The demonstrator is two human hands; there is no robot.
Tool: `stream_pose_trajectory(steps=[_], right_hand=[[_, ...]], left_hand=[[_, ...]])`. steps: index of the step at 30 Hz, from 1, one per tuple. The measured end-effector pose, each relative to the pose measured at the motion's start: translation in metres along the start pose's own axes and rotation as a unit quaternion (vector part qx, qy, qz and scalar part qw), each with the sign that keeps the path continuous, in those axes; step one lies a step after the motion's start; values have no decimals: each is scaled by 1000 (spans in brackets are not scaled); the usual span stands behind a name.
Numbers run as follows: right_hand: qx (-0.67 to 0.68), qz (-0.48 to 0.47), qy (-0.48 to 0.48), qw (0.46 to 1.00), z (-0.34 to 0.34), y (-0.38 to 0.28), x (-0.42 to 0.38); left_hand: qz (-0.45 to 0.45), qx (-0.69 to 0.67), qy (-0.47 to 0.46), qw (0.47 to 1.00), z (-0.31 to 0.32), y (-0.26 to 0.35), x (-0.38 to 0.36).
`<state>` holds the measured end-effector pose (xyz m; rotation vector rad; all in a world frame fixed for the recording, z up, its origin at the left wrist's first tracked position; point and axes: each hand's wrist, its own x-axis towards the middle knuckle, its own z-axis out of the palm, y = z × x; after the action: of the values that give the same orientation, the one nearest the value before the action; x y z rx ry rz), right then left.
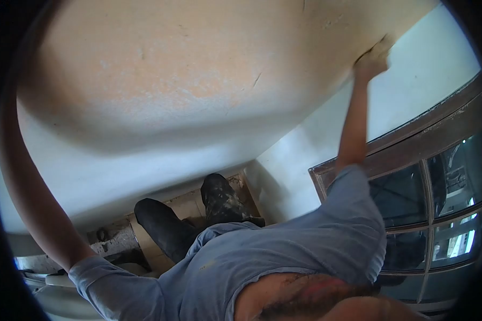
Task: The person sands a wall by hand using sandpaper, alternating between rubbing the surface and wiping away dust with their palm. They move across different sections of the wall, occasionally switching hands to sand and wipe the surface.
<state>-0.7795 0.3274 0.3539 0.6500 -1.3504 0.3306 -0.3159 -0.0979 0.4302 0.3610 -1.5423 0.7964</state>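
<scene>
My right hand (375, 60) is raised high at the upper right, against the worn wall (187, 59) near the corner where it meets a pale side wall (428, 59). Its fingers look closed, and a thin dark edge shows along them at the wall surface. Whatever they hold is too small and blurred to name. My left arm (35, 198) stretches up along the left side; the hand at its end is hidden beyond the dark rim of the view.
A brown-framed window (428, 211) with dark glass panes stands at the right. My legs in dark, paint-spotted trousers (168, 230) are close to the wall's foot on a tiled floor (150, 243). Items, blurred and partly hidden, lie on the floor at the lower left.
</scene>
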Motion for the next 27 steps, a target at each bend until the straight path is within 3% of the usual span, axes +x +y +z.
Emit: stream_pose_trajectory(steps=[2, 4, 5, 7, 10, 11, 14, 16, 19, 21, 24, 26, 27], right_hand=[[243, 151, 48, 957, 24, 31, 80], [362, 161, 146, 906, 20, 2, 84], [184, 175, -16, 967, 0, -10, 50], [58, 181, -122, 974, -11, -30, -71], [233, 207, -47, 949, -50, -135, -222], [305, 226, -100, 920, -62, -146, -248], [199, 180, -67, 961, -47, -112, -182], [169, 152, -28, 973, -15, -62, -91], [231, 323, -88, 914, -14, -41, 40], [190, 258, -62, 945, -7, -47, 52], [80, 166, -39, 982, -14, -90, 7], [124, 155, -113, 974, -37, -151, -103], [175, 126, -100, 971, -49, -187, -172]], left_hand=[[4, -2, -3, 1000, 1, -1, -2], [7, -2, -7, 1000, 2, -3, -2], [4, -4, -4, 1000, 1, -2, -1], [2, -13, -2, 1000, 0, 0, -1], [1, -14, -2, 1000, -2, -1, 0], [-1, -10, 0, 1000, -4, -1, 0], [5, -18, -1, 1000, 2, 5, 1], [11, -13, 1, 1000, 0, 3, -1], [15, -12, -1, 1000, -1, 5, -4], [18, -10, -1, 1000, -2, 5, -3], [20, -15, -3, 1000, -4, 8, -3], [20, -17, -5, 1000, -4, 8, -1], [21, -19, -1, 1000, -6, 11, 2]])
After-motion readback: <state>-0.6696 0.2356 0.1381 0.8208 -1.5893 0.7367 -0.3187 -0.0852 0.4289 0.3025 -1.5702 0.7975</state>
